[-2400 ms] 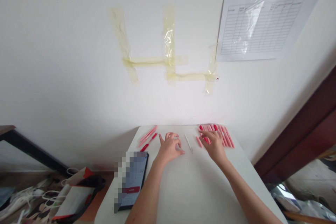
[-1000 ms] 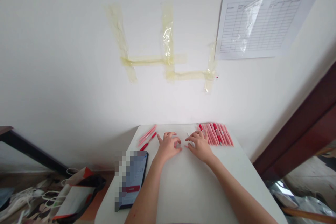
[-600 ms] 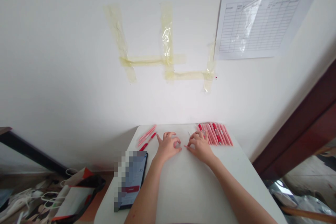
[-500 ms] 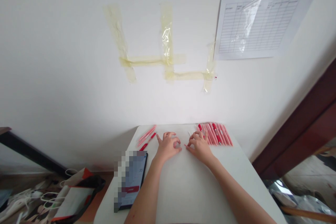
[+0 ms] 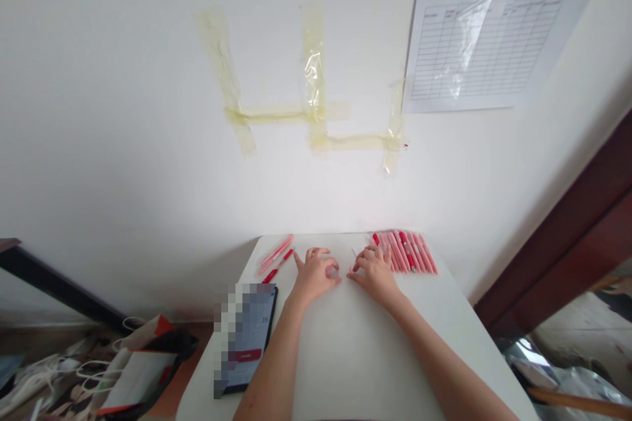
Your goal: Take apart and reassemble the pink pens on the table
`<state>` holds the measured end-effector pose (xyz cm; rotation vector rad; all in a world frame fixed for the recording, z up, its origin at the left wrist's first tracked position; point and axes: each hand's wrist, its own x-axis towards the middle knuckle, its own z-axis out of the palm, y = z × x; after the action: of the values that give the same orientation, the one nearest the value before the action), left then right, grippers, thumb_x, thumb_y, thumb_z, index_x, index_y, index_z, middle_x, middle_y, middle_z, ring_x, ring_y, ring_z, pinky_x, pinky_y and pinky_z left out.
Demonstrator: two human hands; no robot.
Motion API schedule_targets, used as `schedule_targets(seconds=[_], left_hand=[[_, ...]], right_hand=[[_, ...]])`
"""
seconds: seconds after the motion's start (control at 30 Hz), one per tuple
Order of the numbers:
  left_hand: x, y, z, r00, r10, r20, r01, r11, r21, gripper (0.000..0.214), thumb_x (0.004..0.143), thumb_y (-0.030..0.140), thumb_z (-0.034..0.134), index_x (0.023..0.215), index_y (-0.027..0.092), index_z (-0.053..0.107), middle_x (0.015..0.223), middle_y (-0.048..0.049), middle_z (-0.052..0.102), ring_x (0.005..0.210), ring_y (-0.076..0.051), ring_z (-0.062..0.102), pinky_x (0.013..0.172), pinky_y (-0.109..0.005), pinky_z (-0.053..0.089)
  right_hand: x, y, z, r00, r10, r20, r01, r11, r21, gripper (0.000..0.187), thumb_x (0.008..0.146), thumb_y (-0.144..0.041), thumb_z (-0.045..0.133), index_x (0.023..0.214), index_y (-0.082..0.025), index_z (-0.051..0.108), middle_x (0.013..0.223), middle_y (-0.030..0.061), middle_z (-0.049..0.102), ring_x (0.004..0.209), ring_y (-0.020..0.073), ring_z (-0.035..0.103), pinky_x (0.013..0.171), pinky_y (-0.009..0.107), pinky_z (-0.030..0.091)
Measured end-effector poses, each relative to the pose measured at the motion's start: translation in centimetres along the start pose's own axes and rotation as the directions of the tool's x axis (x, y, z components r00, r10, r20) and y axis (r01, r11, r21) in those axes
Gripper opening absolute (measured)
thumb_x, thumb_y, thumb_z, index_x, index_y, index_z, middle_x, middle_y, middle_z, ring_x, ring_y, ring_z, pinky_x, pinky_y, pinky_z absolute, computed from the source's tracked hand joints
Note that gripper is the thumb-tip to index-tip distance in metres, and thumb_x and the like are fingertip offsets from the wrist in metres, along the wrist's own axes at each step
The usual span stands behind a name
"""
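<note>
Over the white table [image 5: 365, 355], my left hand [image 5: 316, 274] is curled, with a small pink pen part [image 5: 330, 271] showing between its thumb and fingers. Facing it across a narrow gap, my right hand [image 5: 375, 271] has its thumb and fingertips pinched on a small pink piece [image 5: 350, 271], mostly covered by the fingers. A thin white stick [image 5: 354, 252] lies just behind the right fingers. Close to that hand is a row of pink and red pens [image 5: 409, 253]. Left of my left hand are several pink pens [image 5: 275, 255] and a red pen [image 5: 279, 266].
A phone [image 5: 249, 342] with a lit screen lies beside my left forearm. The white wall [image 5: 296, 197] with yellowed tape [image 5: 313, 79] and a printed sheet [image 5: 486, 46] rises behind the table. Bags and cables [image 5: 133, 368] sit on the floor at left.
Both hands stay nearly in place. The pink tip that stuck out from my right fingers is now more hidden. The number on the phone went from 35 to 36.
</note>
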<state>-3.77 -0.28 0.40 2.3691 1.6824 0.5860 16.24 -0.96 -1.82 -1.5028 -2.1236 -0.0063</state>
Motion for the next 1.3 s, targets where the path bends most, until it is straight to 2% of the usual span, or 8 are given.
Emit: schedule_targets(seconds=[0.17,0.3,0.47,0.57,0.8,1.0,1.3], left_hand=[[0.0,0.1,-0.2,1.0,-0.008,0.021,0.008,1.0,-0.01,0.022,0.068,0.036,0.077,0.088,0.032,0.071,0.129,-0.0012,0.056,0.129,-0.03,0.038,0.106,-0.077,-0.006],[0.0,0.2,-0.2,1.0,-0.018,0.022,0.019,1.0,-0.025,0.022,0.068,0.036,0.077,0.089,0.032,0.071,0.13,-0.0014,0.056,0.13,-0.031,0.037,0.107,-0.076,-0.007],[-0.1,0.3,-0.2,1.0,-0.01,-0.006,0.01,1.0,-0.026,0.02,0.07,0.037,0.076,0.089,0.032,0.071,0.128,-0.0012,0.056,0.129,-0.03,0.039,0.107,-0.076,-0.006],[-0.1,0.4,-0.3,1.0,-0.015,-0.007,0.015,1.0,-0.008,0.017,0.075,0.04,0.072,0.091,0.032,0.071,0.128,-0.0016,0.057,0.128,-0.029,0.039,0.108,-0.076,-0.003],[0.6,0.6,-1.1,0.998,-0.063,-0.013,0.064,0.997,0.041,0.014,0.087,0.038,0.06,0.092,0.03,0.07,0.128,-0.0035,0.057,0.128,-0.028,0.039,0.107,-0.077,0.001],[1.3,1.3,-0.8,1.0,-0.007,-0.029,0.01,0.996,0.086,0.011,0.086,0.032,0.061,0.095,0.03,0.069,0.126,-0.0031,0.058,0.127,-0.028,0.04,0.107,-0.077,-0.002],[2.5,3.0,0.5,0.995,0.085,0.055,-0.09,0.991,0.096,0.031,0.088,0.027,0.059,0.115,0.04,0.064,0.131,-0.0036,0.053,0.13,-0.027,0.037,0.11,-0.074,0.0]], right_hand=[[0.0,0.3,-0.5,0.999,0.017,-0.049,-0.017,1.0,-0.003,0.021,0.087,-0.047,0.061,0.088,-0.027,0.067,0.103,0.0023,0.066,0.123,0.0282,0.044,0.112,0.067,0.009],[0.3,1.0,-1.6,0.997,0.05,-0.063,-0.052,0.999,-0.016,0.022,0.09,-0.045,0.056,0.092,-0.027,0.068,0.106,0.0043,0.065,0.122,0.029,0.043,0.111,0.068,0.008],[0.7,2.4,-3.5,0.988,0.151,-0.011,-0.152,0.987,-0.044,0.02,0.09,-0.04,0.054,0.091,-0.028,0.07,0.108,0.0052,0.063,0.12,0.0309,0.043,0.107,0.071,0.012],[0.4,3.0,-4.1,0.989,0.147,0.025,-0.144,0.986,-0.084,0.02,0.089,-0.038,0.054,0.091,-0.028,0.071,0.108,0.0048,0.063,0.119,0.031,0.043,0.107,0.069,0.014],[-1.7,3.5,-3.8,0.997,0.082,0.007,-0.08,0.991,-0.107,0.016,0.088,-0.034,0.057,0.085,-0.028,0.071,0.107,0.0031,0.063,0.12,0.0293,0.043,0.11,0.068,0.008],[-2.3,3.3,-3.5,0.999,0.042,-0.031,-0.045,0.992,-0.118,0.014,0.085,-0.031,0.059,0.078,-0.028,0.071,0.105,0.0019,0.065,0.119,0.0277,0.044,0.112,0.066,0.002],[-2.3,2.8,-3.4,1.0,0.02,0.001,-0.019,0.983,-0.184,0.014,0.085,-0.026,0.058,0.081,-0.028,0.071,0.107,0.0021,0.065,0.122,0.0288,0.043,0.112,0.066,-0.003]])
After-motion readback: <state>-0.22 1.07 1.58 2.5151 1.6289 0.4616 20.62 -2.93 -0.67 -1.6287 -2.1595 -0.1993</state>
